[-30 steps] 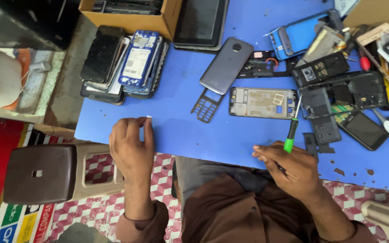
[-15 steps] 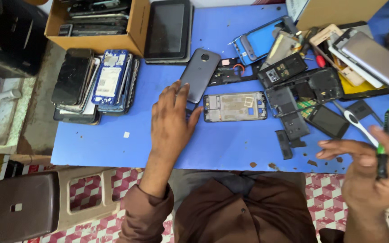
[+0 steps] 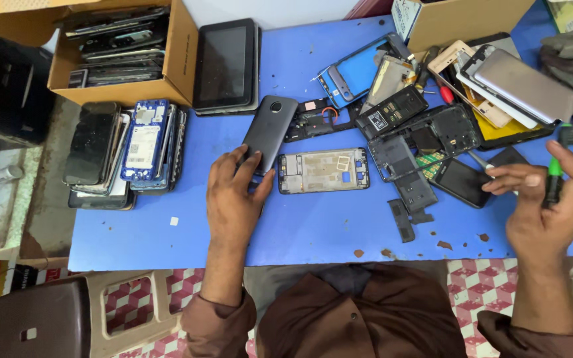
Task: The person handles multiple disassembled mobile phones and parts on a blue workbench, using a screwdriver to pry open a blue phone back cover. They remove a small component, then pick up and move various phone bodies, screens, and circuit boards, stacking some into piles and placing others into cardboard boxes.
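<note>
1. The left hand lies flat on the blue worktop, fingers spread, and its fingertips rest on the lower end of a grey phone back cover. It holds nothing tight; it seems only to steady the cover.
2. Just to the right of this hand lies a bare phone frame, flat and level, inner side up, close to the thumb but not touching it.
3. The right hand is raised near the right edge of the worktop and is closed around a green-handled screwdriver, held upright. The tip is probably hidden behind the fingers.
4. Between the two hands, black phone parts lie crowded together, so the way across is narrow.
5. Left of the left hand, a stack of phones reaches the worktop edge. Beyond it stands a cardboard box.
6. Open blue surface remains only in front of the hands, towards the near edge.
</note>
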